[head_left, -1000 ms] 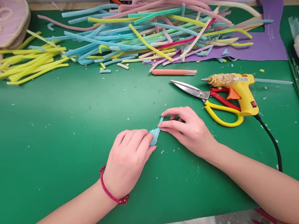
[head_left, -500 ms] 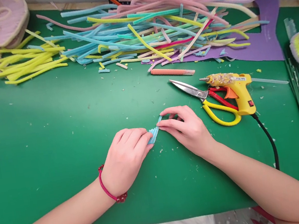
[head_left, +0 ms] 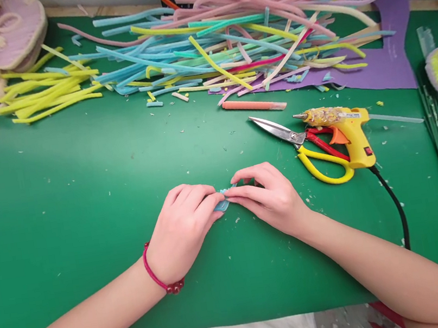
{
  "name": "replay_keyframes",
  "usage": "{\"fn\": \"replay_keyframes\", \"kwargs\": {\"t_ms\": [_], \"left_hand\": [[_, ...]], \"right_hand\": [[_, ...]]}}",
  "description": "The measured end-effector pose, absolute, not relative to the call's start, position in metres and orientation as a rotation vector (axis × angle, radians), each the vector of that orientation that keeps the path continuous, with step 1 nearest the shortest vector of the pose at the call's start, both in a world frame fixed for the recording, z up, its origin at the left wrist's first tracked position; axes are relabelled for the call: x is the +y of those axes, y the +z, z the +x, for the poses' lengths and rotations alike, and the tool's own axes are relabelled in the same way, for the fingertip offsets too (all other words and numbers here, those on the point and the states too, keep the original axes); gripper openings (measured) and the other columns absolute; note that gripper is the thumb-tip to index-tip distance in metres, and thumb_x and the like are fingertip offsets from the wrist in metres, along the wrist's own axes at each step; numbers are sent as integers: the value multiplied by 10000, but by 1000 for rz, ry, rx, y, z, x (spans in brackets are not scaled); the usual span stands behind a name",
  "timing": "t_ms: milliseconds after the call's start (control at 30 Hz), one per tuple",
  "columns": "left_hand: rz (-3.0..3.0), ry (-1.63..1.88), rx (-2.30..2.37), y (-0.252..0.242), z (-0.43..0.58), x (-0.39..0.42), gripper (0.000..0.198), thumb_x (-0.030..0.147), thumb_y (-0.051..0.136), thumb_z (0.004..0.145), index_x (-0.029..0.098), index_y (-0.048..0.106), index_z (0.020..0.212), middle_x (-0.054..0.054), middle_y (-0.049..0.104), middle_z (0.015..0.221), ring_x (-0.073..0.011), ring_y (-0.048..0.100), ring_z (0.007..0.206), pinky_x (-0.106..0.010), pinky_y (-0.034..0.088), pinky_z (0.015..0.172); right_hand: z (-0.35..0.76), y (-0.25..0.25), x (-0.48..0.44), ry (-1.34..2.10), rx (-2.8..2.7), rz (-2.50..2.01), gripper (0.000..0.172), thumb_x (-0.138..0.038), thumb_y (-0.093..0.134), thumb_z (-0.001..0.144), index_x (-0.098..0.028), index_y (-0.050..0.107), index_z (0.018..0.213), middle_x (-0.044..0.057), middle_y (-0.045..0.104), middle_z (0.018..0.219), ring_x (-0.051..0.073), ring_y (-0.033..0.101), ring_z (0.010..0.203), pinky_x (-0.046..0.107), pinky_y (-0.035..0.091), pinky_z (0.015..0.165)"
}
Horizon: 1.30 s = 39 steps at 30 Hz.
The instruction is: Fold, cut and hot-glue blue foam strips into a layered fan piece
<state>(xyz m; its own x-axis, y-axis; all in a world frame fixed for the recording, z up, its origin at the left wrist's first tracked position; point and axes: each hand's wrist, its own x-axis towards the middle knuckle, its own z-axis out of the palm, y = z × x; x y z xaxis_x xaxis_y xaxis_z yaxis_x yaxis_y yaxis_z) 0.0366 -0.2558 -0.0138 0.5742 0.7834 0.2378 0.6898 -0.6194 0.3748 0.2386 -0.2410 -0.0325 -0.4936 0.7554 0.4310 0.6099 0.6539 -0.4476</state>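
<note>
A small folded piece of light blue pipe cleaner [head_left: 222, 204] lies on the green table [head_left: 84, 195] between my two hands. My left hand [head_left: 183, 227], with a red bead bracelet at the wrist, pinches its left side with fingers curled over it. My right hand [head_left: 267, 198] pinches its right end with thumb and forefinger. The fingertips of both hands almost meet, and most of the blue piece is hidden under them.
Yellow-handled scissors [head_left: 308, 153] and a yellow glue gun [head_left: 341, 126] with a black cord lie right of my right hand. An orange stick [head_left: 253, 105] lies behind. A heap of coloured pipe cleaners [head_left: 225, 42], purple sheet [head_left: 385, 62] and yellow strands [head_left: 44, 94] fill the back.
My right hand has slid left toward my left hand, pressing the blue piece shorter; its free end that stuck up is now folded down under the fingers.
</note>
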Motion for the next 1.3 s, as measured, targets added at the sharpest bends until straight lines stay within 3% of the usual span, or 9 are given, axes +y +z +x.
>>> {"fn": "replay_keyframes", "kwargs": {"t_ms": [400,867,1300], "left_hand": [[2437,433,1252,-4,21,-244,119,275,532,923,182,604,939,-38,630,996,-179,583,894,-345,421,825],[2501,380,1201,-7,19,-244,106,185,520,917,171,614,962,-49,621,987,-185,576,894,-349,439,823],[2510,336,1123,-1,11,-237,214,140,412,943,194,616,978,-48,636,1018,-174,592,891,-333,454,805]], "right_hand": [[235,-31,-246,310,-2295,-960,64,-213,633,867,-205,688,836,34,717,960,141,586,820,288,447,719],[233,-35,-245,375,-2335,-993,63,-247,630,872,-199,670,865,35,711,996,147,578,869,303,446,775],[234,-35,-246,328,-2354,-987,68,-241,629,869,-202,676,838,43,708,1003,150,584,873,302,441,763]]}}
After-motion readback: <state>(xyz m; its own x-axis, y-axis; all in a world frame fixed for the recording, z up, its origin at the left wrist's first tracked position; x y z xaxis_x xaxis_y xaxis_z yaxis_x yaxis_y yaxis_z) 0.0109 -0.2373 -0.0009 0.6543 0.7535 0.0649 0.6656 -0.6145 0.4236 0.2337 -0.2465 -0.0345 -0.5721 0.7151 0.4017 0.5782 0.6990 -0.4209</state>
